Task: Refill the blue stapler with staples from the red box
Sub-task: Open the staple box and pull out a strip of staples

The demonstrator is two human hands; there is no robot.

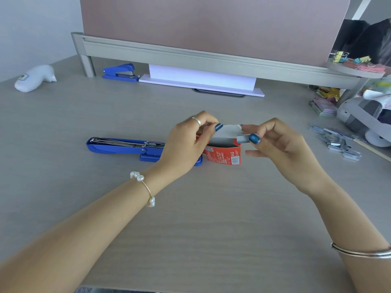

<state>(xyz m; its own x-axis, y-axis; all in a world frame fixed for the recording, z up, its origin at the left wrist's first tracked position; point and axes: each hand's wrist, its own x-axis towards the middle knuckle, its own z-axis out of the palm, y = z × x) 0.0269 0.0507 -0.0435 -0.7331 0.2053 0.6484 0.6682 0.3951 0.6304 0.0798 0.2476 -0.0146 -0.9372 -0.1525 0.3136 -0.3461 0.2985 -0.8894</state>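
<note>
The blue stapler (118,146) lies flat on the desk, swung wide open with its metal staple channel showing. Its right end is hidden behind my left hand (186,142). The red box (224,154) stands just right of the stapler with its grey flap (227,132) up. My left hand pinches that flap at the box's top left. My right hand (273,142) grips a short strip of staples (242,139) between thumb and fingers, right above the box's open mouth.
A second blue stapler (120,72) sits at the back by a white stand (201,80). Several loose staple strips (336,142) lie in a heap at the right, near a grey tape dispenser (364,119). A white object (35,78) rests far left.
</note>
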